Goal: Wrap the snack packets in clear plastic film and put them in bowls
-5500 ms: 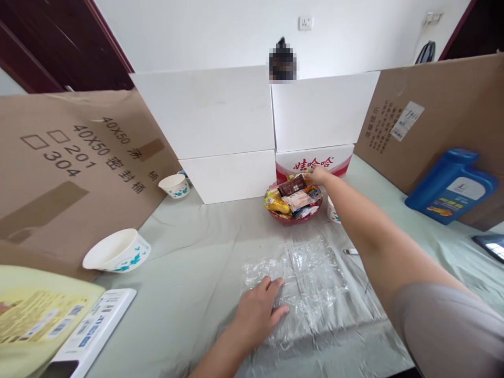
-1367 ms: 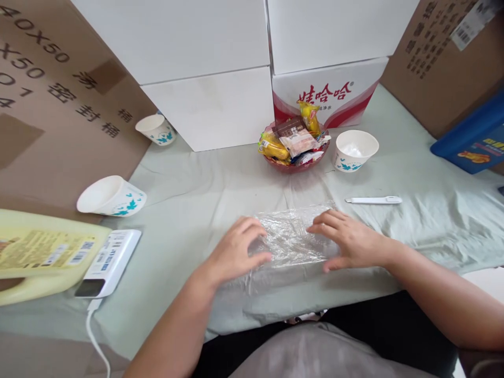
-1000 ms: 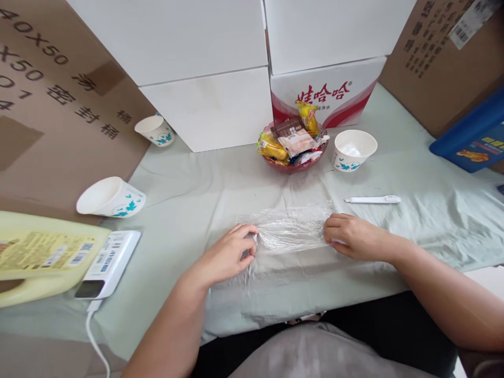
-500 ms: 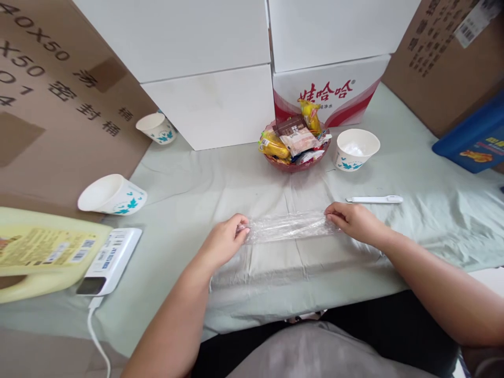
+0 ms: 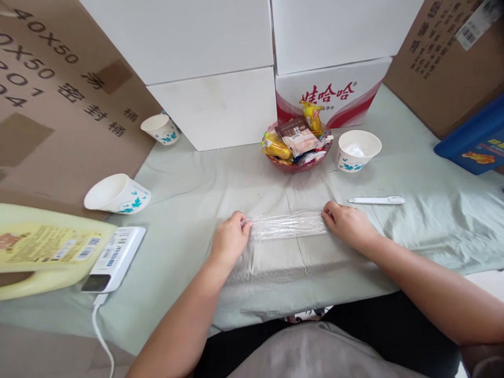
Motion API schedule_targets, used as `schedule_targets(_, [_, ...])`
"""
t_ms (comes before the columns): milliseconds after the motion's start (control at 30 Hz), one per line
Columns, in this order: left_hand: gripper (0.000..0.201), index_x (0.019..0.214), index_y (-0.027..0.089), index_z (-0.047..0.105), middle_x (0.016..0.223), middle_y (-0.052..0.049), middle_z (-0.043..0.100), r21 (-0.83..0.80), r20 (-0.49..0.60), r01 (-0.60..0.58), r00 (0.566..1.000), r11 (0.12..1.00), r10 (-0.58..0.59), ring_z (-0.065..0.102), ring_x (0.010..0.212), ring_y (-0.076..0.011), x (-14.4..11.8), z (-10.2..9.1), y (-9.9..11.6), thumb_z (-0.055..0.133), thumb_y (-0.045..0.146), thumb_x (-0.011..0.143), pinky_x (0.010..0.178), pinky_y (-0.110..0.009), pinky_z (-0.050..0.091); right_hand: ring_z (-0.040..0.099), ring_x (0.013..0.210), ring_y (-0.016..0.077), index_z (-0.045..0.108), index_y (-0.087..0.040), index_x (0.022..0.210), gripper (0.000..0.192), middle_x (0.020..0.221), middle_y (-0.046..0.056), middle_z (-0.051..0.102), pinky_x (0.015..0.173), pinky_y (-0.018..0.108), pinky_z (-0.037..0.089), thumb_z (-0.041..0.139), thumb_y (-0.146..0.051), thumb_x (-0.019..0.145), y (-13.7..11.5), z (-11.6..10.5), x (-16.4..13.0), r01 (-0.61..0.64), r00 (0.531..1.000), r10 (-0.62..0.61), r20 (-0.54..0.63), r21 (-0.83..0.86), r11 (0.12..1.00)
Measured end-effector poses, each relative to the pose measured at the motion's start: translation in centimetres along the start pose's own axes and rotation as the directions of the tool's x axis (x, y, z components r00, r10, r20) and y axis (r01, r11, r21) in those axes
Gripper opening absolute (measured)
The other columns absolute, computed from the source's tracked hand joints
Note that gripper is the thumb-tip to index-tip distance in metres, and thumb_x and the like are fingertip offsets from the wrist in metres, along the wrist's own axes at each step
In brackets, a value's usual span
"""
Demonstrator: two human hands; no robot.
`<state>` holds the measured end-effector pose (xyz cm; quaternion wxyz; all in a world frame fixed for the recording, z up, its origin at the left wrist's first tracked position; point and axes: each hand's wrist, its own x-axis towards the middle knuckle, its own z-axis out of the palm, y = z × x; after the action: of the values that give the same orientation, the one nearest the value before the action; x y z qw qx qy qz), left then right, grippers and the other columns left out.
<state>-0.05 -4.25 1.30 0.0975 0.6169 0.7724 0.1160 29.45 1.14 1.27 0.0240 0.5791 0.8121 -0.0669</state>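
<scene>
A crinkled strip of clear plastic film [image 5: 289, 226] stretches between my hands, low over the cloth. My left hand [image 5: 230, 236] pinches its left end between thumb and fingers. At the right end, my right hand [image 5: 348, 221] pinches it the same way. Just beyond my right hand lies a white utility knife [image 5: 376, 200]. Farther back, a pink glass bowl [image 5: 297, 167] is heaped with wrapped snacks, and beside it stands a paper cup [image 5: 356, 152] with something clear and crumpled inside.
On the left a paper cup [image 5: 122, 195] lies tilted and another paper cup [image 5: 161, 128] leans behind. A pale yellow jug [image 5: 51, 247] and a white power bank [image 5: 114, 260] with cable lie nearer. White boxes [image 5: 212, 110] line the back; a blue container [image 5: 472, 139] stands right.
Both hands have shifted slightly; the film between them looks a little flatter and narrower. The whole view has moved a bit. Both ends are still held.
</scene>
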Motion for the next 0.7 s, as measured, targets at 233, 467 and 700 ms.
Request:
schedule_targets(233, [0.019, 0.104, 0.018, 0.062, 0.099, -0.011, 0.066, 0.139, -0.296, -0.076, 0.948, 0.987, 0.114, 0.064, 0.089, -0.0263, -0.5, 0.1, -0.5, 0.052, 0.026, 0.089, 0.071, -0.036, 0.049, 0.068, 0.075, 0.0227, 0.057, -0.018, 0.103, 0.026, 0.090, 0.008, 0.074, 0.060, 0.030, 0.034, 0.035, -0.030, 0.098, -0.2, 0.1, -0.1, 0.000, 1.000, 0.000, -0.009, -0.021, 1.000])
schedule_targets(467, [0.028, 0.116, 0.022, 0.065, 0.118, -0.010, 0.066, 0.142, -0.105, -0.624, 0.763, 0.769, 0.638, 0.058, 0.115, -0.0259, -1.5, 2.1, 1.6, 0.046, 0.029, 0.096, 0.100, -0.044, 0.045, 0.066, 0.072, 0.0223, 0.059, -0.018, 0.103, 0.027, 0.088, 0.008, 0.073, 0.059, 0.030, 0.035, 0.035, -0.030, 0.098, 0.0, 0.3, -0.1, 0.006, 1.000, -0.006, -0.016, -0.035, 0.999])
schedule_targets(700, [0.063, 0.151, 0.026, 0.031, 0.160, -0.009, 0.028, 0.104, 0.207, -0.672, 0.735, 0.733, 0.645, 0.018, 0.149, -0.0318, -1.4, 3.6, 1.6, 0.046, 0.051, 0.095, 0.118, -0.060, 0.016, 0.056, 0.114, 0.0331, 0.062, -0.012, 0.119, 0.034, 0.122, 0.019, 0.063, 0.092, 0.045, 0.044, 0.042, -0.025, 0.095, 1.1, 0.1, -0.2, 0.143, 0.915, -0.151, -0.374, -0.049, 0.989])
